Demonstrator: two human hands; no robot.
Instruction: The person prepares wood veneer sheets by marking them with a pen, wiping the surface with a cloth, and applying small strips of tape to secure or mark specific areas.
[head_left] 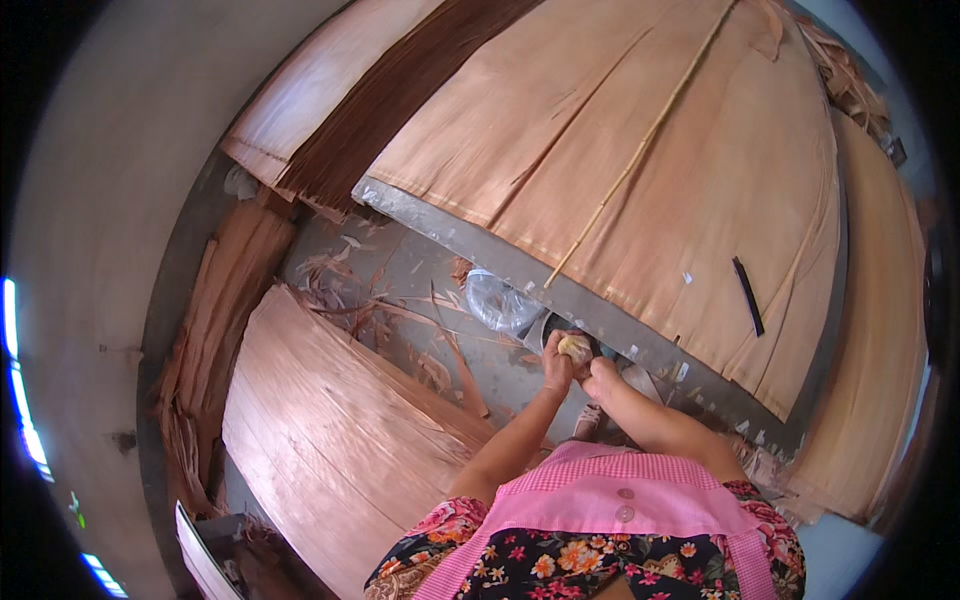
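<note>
Both of my hands meet in front of me, low beside the near edge of the big table. My left hand (557,366) is closed against the side of a pale yellowish crumpled lump (575,348); its kind is too small to make out. My right hand (599,378) is closed at the lump's lower right side, and what its fingers grip is hidden. Just beyond the hands, a grey container (536,332) shows partly under the table edge. To its left lies a clear plastic bag (500,303).
Wood veneer sheets (700,180) cover the table, with a thin bamboo stick (640,150) and a black strip (748,296) on top. Another veneer stack (340,430) stands at my left. Veneer scraps (435,372) litter the floor between.
</note>
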